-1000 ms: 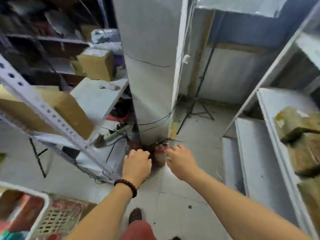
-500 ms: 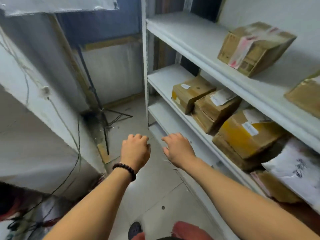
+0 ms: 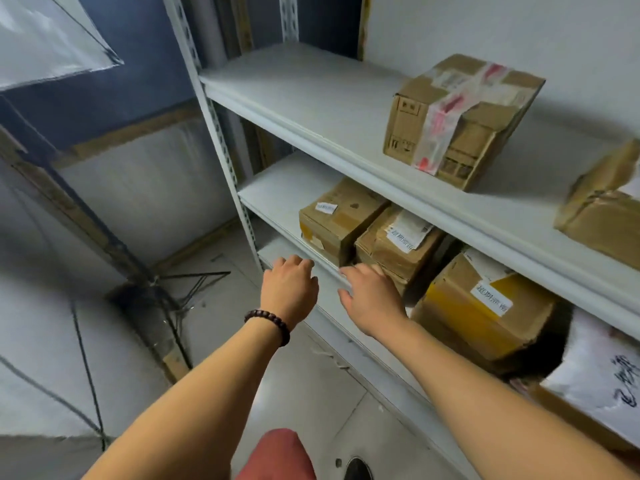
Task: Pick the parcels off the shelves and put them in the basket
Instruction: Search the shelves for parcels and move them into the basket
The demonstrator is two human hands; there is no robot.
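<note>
White shelf rack (image 3: 294, 84) fills the right side, boards running away into the corner, grey floor (image 3: 294, 375) below. Parcels all sit on it, none picked. Biggest is the white plastic mailer (image 3: 606, 368) with black handwriting, low at the far right. Beside it, on the middle shelf (image 3: 287, 188), is a brown box with yellow tape (image 3: 485, 313), tilted, with a white label on top. Up on the top board stands a carton crossed with red-printed tape (image 3: 460, 119), and another brown carton (image 3: 602, 216) is cut off by the right edge. Back on the middle shelf, two smaller labelled boxes lie side by side: the crumpled one (image 3: 398, 247) and the end one (image 3: 336, 220).

Both arms are stretched out. Right hand (image 3: 372, 299) is at the front lip of the middle shelf, just before the crumpled box, fingers relaxed and forward, gripping nothing. Left hand (image 3: 289, 292) hangs just beside it over the floor, fingers loosely curled, empty. There's a dark bead bracelet (image 3: 268, 323) on that wrist.
</note>
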